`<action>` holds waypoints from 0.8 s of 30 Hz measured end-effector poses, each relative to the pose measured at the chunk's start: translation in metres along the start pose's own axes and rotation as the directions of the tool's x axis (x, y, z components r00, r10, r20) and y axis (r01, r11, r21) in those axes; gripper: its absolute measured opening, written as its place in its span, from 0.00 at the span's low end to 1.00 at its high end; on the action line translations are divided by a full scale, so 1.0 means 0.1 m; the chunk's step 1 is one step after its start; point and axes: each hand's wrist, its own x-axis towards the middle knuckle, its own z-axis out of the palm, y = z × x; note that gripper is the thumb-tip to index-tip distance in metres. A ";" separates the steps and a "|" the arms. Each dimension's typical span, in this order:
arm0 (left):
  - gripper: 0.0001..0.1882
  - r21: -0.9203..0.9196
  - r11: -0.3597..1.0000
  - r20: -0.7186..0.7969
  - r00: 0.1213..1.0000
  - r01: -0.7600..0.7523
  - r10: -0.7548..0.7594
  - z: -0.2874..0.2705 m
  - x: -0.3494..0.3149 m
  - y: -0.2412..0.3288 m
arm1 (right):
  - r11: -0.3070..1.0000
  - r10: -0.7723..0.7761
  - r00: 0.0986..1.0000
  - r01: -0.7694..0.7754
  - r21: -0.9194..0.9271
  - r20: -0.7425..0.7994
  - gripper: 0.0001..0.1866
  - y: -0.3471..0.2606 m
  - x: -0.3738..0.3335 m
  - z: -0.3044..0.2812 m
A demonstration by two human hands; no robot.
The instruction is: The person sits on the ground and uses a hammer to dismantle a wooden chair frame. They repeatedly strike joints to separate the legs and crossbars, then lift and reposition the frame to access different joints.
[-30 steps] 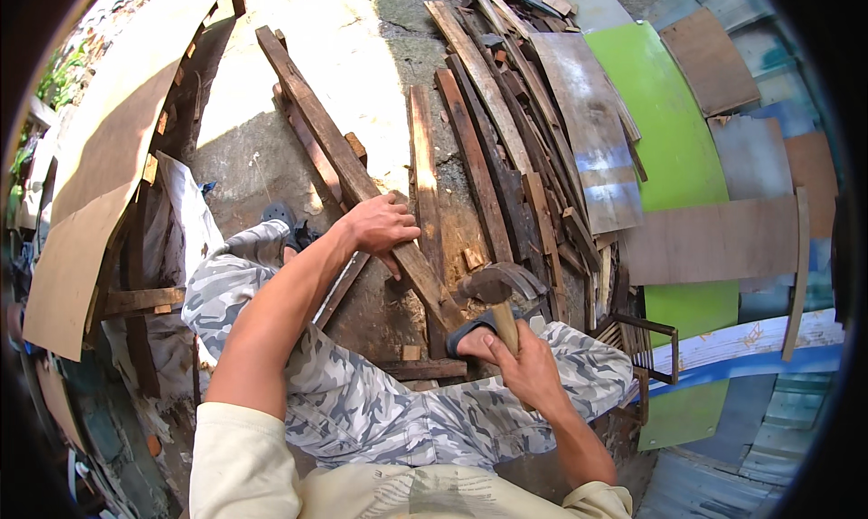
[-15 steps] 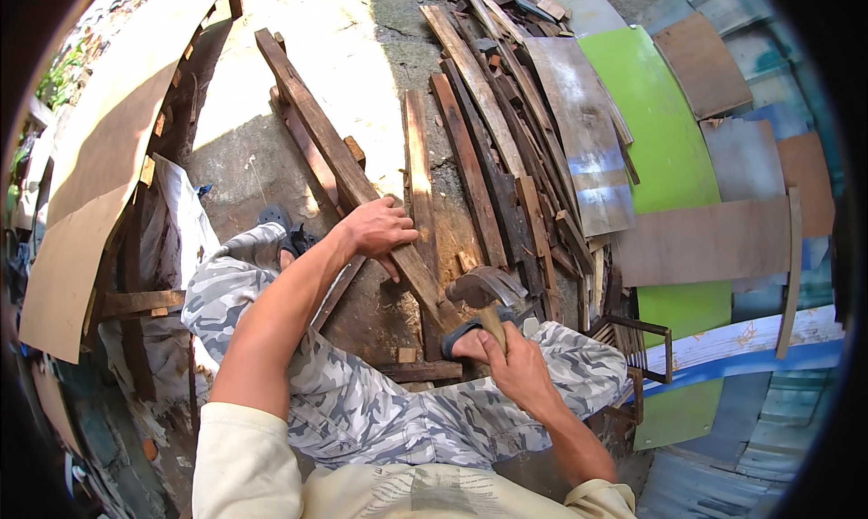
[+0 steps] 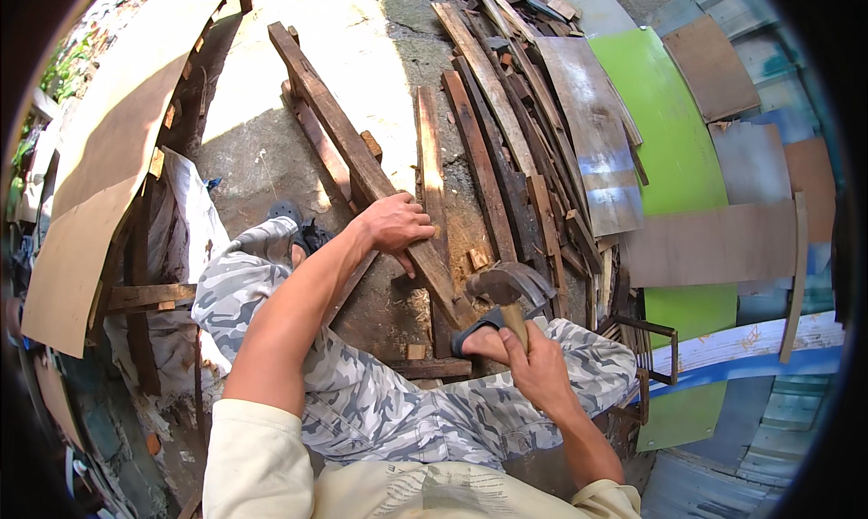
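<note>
A long brown wooden beam (image 3: 334, 126) slants from the upper left down toward my right foot. My left hand (image 3: 398, 225) is wrapped over it near its lower end. My right hand (image 3: 540, 365) grips the wooden handle of a claw hammer (image 3: 511, 284), whose metal head is just right of the beam's near end, raised above my sandalled foot (image 3: 486, 343). Under the beam's middle lies another timber (image 3: 316, 144), with a small wood block (image 3: 372, 146) beside it. A short crosspiece (image 3: 429, 368) lies on the ground between my legs.
Several long planks (image 3: 488, 94) are piled on the right, beside leaning grey and green sheets (image 3: 665, 121). A brown plywood sheet (image 3: 117, 157) stands along the left. A small dark metal frame (image 3: 655, 352) is near my right knee. Loose wood bits (image 3: 477, 259) lie on the concrete.
The whole view has shifted slightly, so things sit a little farther right. The hammer has moved slightly right of the beam's end. My left hand keeps its hold on the beam.
</note>
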 end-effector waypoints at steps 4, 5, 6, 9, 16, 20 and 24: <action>0.41 -0.008 1.000 0.041 0.999 0.023 -0.022 0.05 -0.02 0.03 | 0.957 -0.128 0.954 0.191 0.218 -0.273 0.19 -0.21 -0.04 -0.27; 0.41 -0.011 1.000 0.056 0.998 0.020 -0.020 0.02 0.00 0.03 | 0.933 -0.157 0.927 0.252 0.257 -0.341 0.19 -0.22 -0.04 -0.20; 0.41 -0.012 1.000 0.070 0.997 0.019 -0.018 0.01 0.02 0.04 | 0.904 -0.183 0.894 0.317 0.288 -0.410 0.18 -0.17 -0.02 -0.08; 0.43 -0.008 1.000 0.071 0.997 -0.001 0.002 0.00 0.05 0.02 | 0.964 -0.264 0.929 0.263 -0.037 -0.259 0.16 0.13 -0.02 0.24; 0.44 0.014 1.000 0.079 0.997 0.010 -0.011 0.00 0.03 -0.01 | 0.999 -0.028 0.998 0.031 0.037 -0.061 0.21 -0.04 0.04 -0.13; 0.42 -0.009 1.000 0.061 0.998 0.024 -0.024 0.04 0.00 0.02 | 0.924 -0.132 0.946 0.225 0.308 -0.295 0.22 -0.25 0.01 -0.23; 0.41 -0.013 1.000 0.036 0.999 0.013 -0.012 0.02 0.05 0.04 | 0.988 -0.146 0.976 0.153 0.028 -0.163 0.19 0.28 -0.01 0.21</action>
